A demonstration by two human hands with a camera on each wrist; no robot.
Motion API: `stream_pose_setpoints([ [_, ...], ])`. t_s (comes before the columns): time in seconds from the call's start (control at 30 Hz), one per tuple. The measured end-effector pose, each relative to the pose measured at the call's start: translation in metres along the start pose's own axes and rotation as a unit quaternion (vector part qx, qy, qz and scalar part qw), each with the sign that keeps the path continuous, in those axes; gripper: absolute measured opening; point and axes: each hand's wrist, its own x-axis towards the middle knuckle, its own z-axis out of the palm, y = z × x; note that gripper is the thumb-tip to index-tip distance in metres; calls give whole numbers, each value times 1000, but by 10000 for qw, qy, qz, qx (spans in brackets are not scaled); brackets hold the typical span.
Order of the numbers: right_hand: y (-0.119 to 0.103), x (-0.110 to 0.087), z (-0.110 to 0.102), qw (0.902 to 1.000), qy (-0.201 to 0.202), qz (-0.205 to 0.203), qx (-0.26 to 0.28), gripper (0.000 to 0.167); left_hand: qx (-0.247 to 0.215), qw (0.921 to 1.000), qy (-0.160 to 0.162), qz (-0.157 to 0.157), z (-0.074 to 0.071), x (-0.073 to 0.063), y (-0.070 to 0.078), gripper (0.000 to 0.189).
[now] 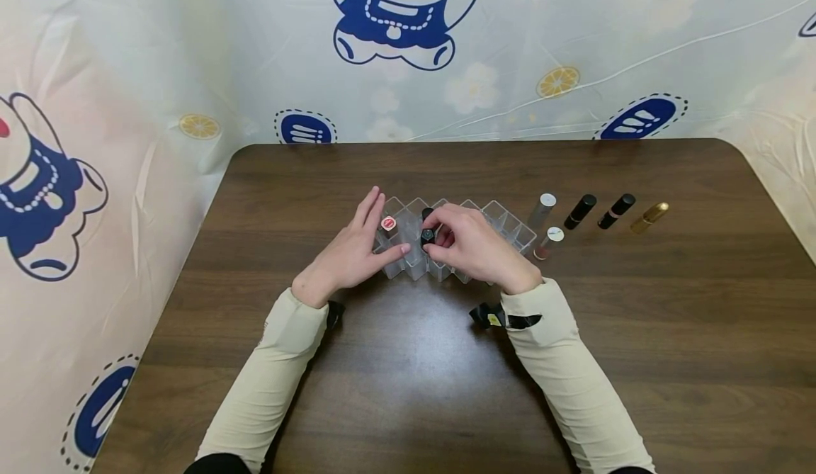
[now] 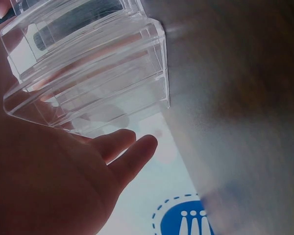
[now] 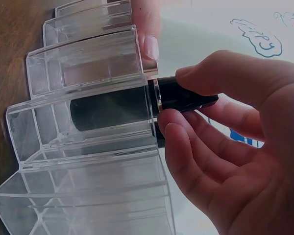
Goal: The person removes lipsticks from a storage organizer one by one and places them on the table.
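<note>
A clear plastic lipstick organizer (image 1: 513,227) with zigzag compartments stands on the table. My right hand (image 1: 474,247) pinches the faceted cap of a black lipstick tube (image 3: 193,95) between thumb and fingers. Below a thin gold band, the tube's lower part sits inside a compartment, seen through the clear wall in the right wrist view. Close behind it is a second black tube (image 1: 427,213). My left hand (image 1: 347,254) rests at the organizer's left end, fingers straight and thumb stretched along the near side. A tube with a red-and-white top (image 1: 388,224) stands in a left compartment.
Right of the organizer stand two clear tubes with white tops, one behind (image 1: 542,208) and one nearer (image 1: 550,241). Farther right are a black tube (image 1: 580,212), a black tube with a light band (image 1: 616,211) and a gold tube (image 1: 649,217). A printed curtain (image 1: 255,49) hangs behind the brown table (image 1: 408,403).
</note>
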Motion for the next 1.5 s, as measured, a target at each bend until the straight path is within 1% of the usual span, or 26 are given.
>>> stream_pose_setpoints([
  [0.8, -2, -3, 0, 9999, 130, -57, 65, 21, -21, 10000, 65, 61, 2, 0, -2, 101],
  [1.03, -1, -3, 0, 9996, 217, -175, 10, 20, -6, 10000, 50, 51, 2, 1, -2, 101],
  [1.27, 0, -3, 0, 9989, 345, -318, -81, 20, 85, 9998, 142, 102, 1, 0, -1, 100],
  [1.5, -1, -3, 0, 9983, 413, -408, -70, 20, 55, 9999, 115, 78, 1, 0, -2, 100],
])
